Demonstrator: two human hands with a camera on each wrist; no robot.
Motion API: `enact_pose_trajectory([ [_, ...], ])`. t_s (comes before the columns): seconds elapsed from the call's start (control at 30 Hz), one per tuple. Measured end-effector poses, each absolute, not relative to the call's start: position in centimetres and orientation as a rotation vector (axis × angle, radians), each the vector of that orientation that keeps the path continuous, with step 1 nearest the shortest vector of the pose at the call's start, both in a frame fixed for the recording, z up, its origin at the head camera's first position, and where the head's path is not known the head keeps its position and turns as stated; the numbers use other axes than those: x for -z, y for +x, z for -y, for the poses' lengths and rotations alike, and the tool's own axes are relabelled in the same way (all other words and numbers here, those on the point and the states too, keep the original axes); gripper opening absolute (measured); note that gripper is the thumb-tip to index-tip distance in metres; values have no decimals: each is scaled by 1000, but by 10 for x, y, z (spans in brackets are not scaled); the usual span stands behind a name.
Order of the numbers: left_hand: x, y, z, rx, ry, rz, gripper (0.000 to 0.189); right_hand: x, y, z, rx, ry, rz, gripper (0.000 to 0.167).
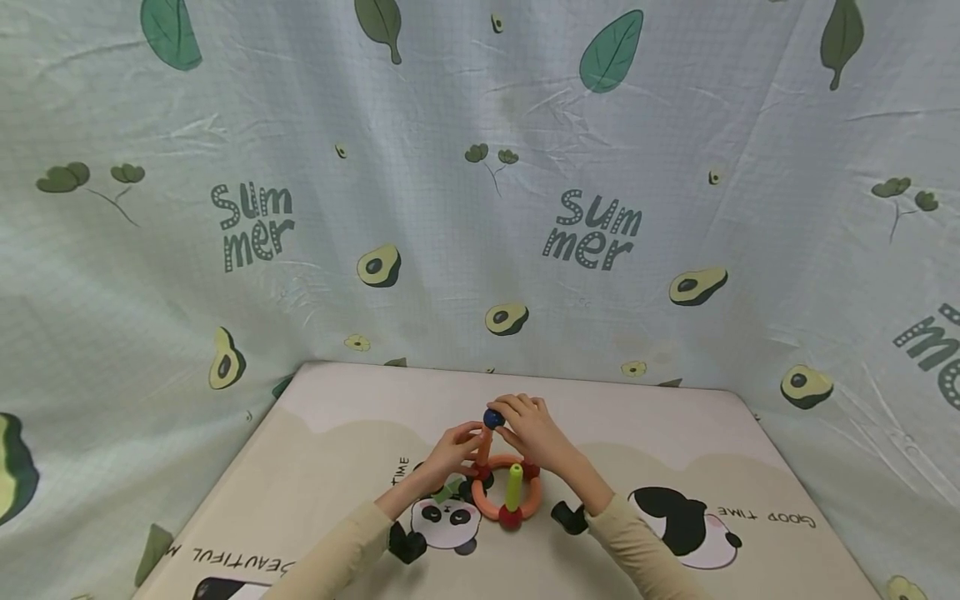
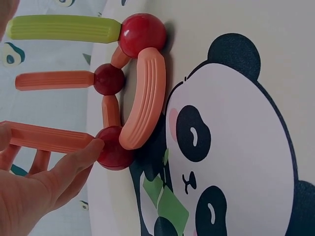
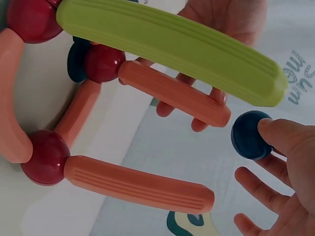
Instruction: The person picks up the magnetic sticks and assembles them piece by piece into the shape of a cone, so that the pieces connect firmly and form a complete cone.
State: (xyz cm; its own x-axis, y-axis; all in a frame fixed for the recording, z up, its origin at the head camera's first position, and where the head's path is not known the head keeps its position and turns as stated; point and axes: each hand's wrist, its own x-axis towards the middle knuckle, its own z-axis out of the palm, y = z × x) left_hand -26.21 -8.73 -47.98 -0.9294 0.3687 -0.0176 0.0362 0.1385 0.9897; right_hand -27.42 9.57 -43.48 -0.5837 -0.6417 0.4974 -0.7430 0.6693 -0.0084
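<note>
A ring of curved orange sticks (image 2: pixel 147 98) joined by red balls (image 2: pixel 142 35) lies flat on the mat, like a magnetic building set. From the balls rise a yellow-green stick (image 1: pixel 514 483) and two straight orange sticks. My left hand (image 1: pixel 452 454) holds one orange stick (image 2: pixel 51 136) near its base, a fingertip touching the red ball (image 2: pixel 116 148) below. Between thumb and fingers, my right hand (image 1: pixel 536 433) pinches a dark blue ball (image 3: pixel 250 134) at that stick's top end; a narrow gap shows in the right wrist view. The other orange stick (image 3: pixel 140 184) stands with its top bare.
Under the ring spreads a pale mat (image 1: pixel 337 467) printed with a panda (image 1: pixel 446 523), a dog-like figure (image 1: pixel 682 525) and lettering. Behind and at the sides hangs a light cloth (image 1: pixel 450 225) with leaf and avocado prints, meeting the mat's far edge.
</note>
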Motion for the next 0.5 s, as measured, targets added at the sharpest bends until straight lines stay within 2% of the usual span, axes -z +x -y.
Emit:
enact_pose_trajectory([
  [0.5, 481, -265, 87, -1845, 438, -2141, 42, 441, -276, -97, -290, 1081, 2431, 40],
])
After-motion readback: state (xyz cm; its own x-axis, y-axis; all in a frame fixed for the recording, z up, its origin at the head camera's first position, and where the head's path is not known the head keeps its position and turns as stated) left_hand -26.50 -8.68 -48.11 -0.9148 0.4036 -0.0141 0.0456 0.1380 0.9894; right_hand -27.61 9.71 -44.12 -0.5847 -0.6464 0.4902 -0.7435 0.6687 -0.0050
